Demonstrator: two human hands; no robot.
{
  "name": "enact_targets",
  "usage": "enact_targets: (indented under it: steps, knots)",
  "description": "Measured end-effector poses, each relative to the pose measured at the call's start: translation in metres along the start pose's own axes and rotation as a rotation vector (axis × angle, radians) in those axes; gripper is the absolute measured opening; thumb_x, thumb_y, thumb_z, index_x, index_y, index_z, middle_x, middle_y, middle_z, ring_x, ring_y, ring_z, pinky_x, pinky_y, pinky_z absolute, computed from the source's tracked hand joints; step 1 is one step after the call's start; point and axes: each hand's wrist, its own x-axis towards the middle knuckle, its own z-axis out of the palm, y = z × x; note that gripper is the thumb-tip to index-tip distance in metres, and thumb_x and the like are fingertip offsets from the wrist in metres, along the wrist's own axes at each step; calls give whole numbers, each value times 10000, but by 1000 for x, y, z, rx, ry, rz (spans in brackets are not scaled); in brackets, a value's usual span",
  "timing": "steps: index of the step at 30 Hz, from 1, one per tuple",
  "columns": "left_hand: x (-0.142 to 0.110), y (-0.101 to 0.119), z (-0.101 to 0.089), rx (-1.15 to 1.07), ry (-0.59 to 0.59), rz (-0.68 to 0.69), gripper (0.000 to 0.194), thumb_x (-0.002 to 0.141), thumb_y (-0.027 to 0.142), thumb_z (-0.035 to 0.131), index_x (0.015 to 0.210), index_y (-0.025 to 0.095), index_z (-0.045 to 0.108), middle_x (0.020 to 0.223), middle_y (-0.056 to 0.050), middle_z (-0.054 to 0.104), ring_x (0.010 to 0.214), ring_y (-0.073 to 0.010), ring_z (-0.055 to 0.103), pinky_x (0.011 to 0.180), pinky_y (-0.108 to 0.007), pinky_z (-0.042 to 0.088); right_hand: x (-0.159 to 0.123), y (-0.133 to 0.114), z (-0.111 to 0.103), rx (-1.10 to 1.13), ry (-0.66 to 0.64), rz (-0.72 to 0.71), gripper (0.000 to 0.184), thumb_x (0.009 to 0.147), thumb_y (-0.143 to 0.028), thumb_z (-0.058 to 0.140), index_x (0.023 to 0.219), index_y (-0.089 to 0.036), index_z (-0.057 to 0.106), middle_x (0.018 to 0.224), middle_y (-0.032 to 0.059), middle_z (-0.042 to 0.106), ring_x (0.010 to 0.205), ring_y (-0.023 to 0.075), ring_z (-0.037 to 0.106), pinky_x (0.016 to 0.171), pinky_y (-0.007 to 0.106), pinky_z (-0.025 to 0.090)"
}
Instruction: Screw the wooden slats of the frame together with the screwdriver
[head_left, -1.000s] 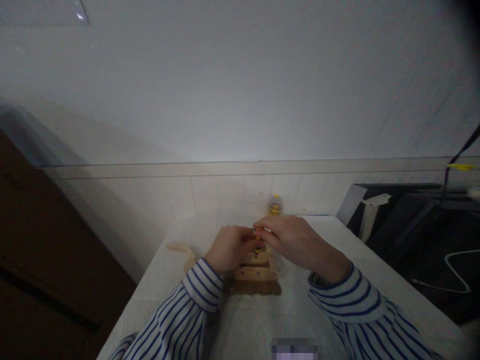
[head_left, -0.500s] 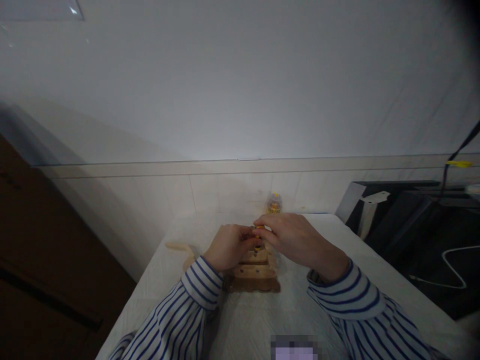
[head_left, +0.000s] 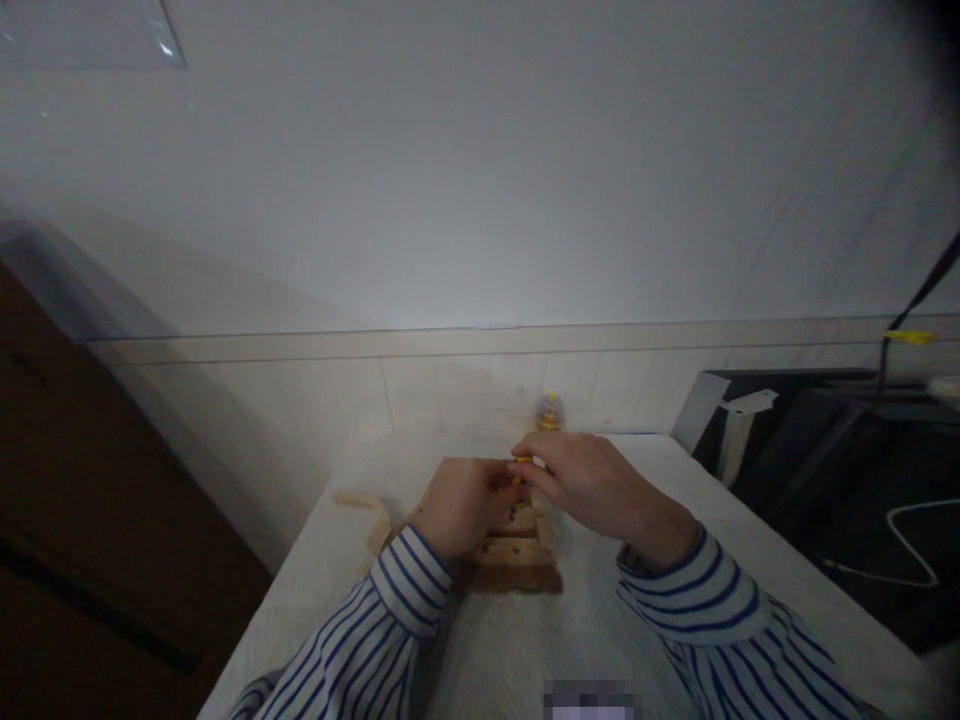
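In the middle of the table stands a small stepped wooden piece [head_left: 514, 550] with dark holes or dots on its tiers and a darker brown base. Over its upper end my left hand [head_left: 461, 505] is closed, fingertips at a small yellow part; what exactly they grip is hidden. My right hand [head_left: 592, 490] comes in from the other side and pinches a small yellow-orange piece [head_left: 523, 460] between thumb and fingers. The fingertips of both hands nearly meet there. The piece is too small and blurred to name its kind.
A pale, bent wooden piece [head_left: 367, 505] lies left of my left hand. A clear container with yellow contents [head_left: 550, 412] stands at the back by the wall. Dark flat panels [head_left: 810, 430] and a white cable [head_left: 892, 570] are right of the white-covered table [head_left: 600, 620].
My left fingers have shifted slightly over the wooden piece, and less of the yellow part below them shows. My right hand keeps its pinch. The whole view has tilted up a little.
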Motion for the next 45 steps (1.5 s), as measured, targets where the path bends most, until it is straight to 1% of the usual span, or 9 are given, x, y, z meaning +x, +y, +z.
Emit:
enact_targets:
  steps: [5,10,15,18,21,30,35,40,45]
  knots:
    - [1,0,2,42,8,-20,305,807,406,502,860,174,693,721,-48,682,630,-166,587,544,-229,357,1,-1,1,16,2,1,200,871,-312,463,936,-193,610,878,32,666,805,176,607,664,287,420]
    - [1,-4,2,34,7,-11,345,835,421,455,823,170,692,675,-43,673,588,-153,562,537,-226,342,2,-4,-1,41,-13,6,248,866,-322,460,1015,-192,611,963,47,666,830,181,609,699,300,440]
    - [0,-5,1,17,23,-2,295,820,394,489,844,185,695,674,-28,667,585,-142,557,530,-219,330,2,-3,-2,65,-1,16,312,862,-310,451,1110,-173,582,1062,59,650,836,179,616,732,316,456]
    - [0,-5,1,21,16,-10,305,822,409,483,832,194,699,678,-31,671,583,-144,557,533,-221,331,2,-3,-2,67,-14,-14,277,858,-270,452,1072,-185,606,1037,53,662,899,193,608,757,323,452]
    - [1,-6,2,31,12,-7,304,821,416,484,822,203,700,683,-32,673,597,-150,561,539,-223,335,1,-2,-1,71,-28,-26,239,859,-238,451,1016,-206,628,994,34,675,894,190,610,753,317,447]
    - [1,-6,3,4,-3,18,271,812,383,510,892,200,693,722,-30,675,632,-155,570,563,-222,360,0,-1,-3,17,-40,-5,205,866,-279,465,960,-216,635,910,22,686,836,183,620,680,292,430]
    - [2,-5,3,-12,-32,14,286,816,395,503,878,191,693,713,-27,675,624,-151,571,574,-220,373,0,-1,-3,-23,-41,-4,207,872,-295,458,952,-216,632,868,17,684,790,181,622,641,291,424]
    - [2,-5,2,-27,-45,23,278,821,392,500,891,202,690,712,-20,675,630,-153,577,575,-218,377,0,-2,-3,-43,-34,-9,213,875,-303,459,960,-208,630,869,24,683,797,182,622,651,300,434]
    - [2,-6,2,-47,-50,47,264,823,379,505,939,220,681,772,-19,686,676,-161,589,612,-222,393,-1,-2,-3,-80,-21,3,227,876,-323,459,971,-207,629,877,27,687,795,191,628,643,307,439]
